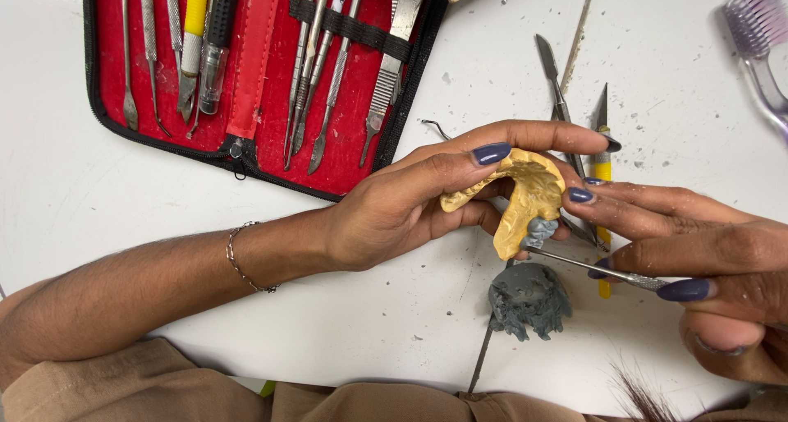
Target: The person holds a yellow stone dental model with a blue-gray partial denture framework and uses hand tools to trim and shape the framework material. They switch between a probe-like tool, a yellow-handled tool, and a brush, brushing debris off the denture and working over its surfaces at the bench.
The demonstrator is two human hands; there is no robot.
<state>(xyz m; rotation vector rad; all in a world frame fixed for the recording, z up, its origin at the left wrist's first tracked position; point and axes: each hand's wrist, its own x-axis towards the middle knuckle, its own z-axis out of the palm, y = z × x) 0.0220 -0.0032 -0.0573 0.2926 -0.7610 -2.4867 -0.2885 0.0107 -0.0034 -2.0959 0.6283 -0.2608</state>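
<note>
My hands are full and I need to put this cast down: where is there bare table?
Bare white table lies left of the red tool case, above the left forearm, and another strip below the left hand, left of the grey wax lump. It is crowded around the loose tools near the right hand.

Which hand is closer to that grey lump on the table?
Right. The right hand sits just right of the grey lump, its metal tool passing above it; the left hand is up-left, holding the yellow cast.

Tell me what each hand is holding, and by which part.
Left hand grips the yellow dental cast by its arched rim; right hand pinches the metal carving tool by its handle.
</note>
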